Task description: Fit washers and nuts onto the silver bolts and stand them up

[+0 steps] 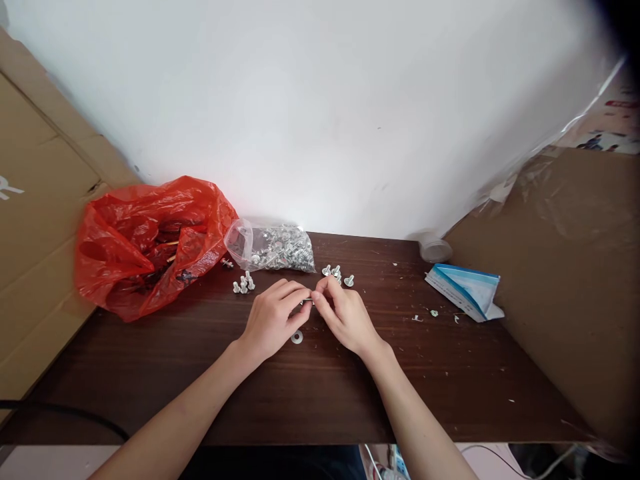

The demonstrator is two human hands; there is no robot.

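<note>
My left hand [274, 316] and my right hand [343, 313] meet over the middle of a dark wooden table [320, 393]. Both pinch one small metal bolt [307, 302] between their fingertips. A flat metal washer [297, 337] lies on the table just below my left hand. A small group of bolts [243, 284] stands to the left of my left hand. Another few bolts [338, 273] sit just behind my right hand. A clear plastic bag of metal hardware [274, 248] lies behind both hands by the wall.
A crumpled red plastic bag [150, 241] sits at the table's back left. A blue and white paper packet [465, 288] lies at the right, with a tape roll [436, 249] behind it. Cardboard sheets [40, 220] flank both sides. Small white scraps dot the table.
</note>
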